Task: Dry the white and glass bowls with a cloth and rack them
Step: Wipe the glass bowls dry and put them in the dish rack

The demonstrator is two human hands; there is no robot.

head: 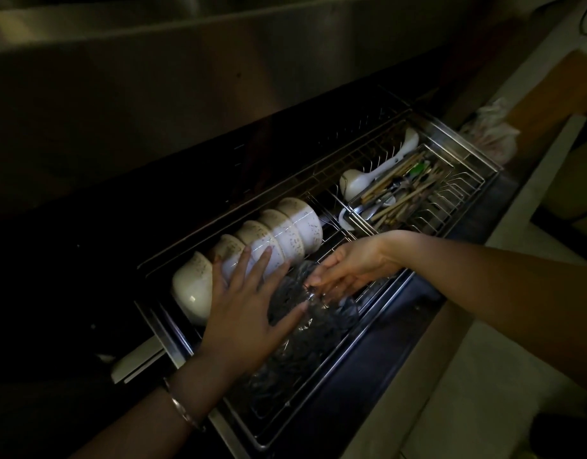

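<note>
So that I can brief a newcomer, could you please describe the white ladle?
The wire rack holds a cutlery basket at its right end. The ladle lies along the basket's far side, scoop leftward; unlike the brown chopsticks beside it, it is white and thick.

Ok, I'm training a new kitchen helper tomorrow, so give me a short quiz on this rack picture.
1. True or false: the right hand holds a cloth.
2. Fill in: the chopsticks lie in a wire ___.
3. The left hand, fingers spread, lies over: A the white bowls; B the chopsticks; C nothing.
Key: 1 false; 2 basket; 3 A.
</note>
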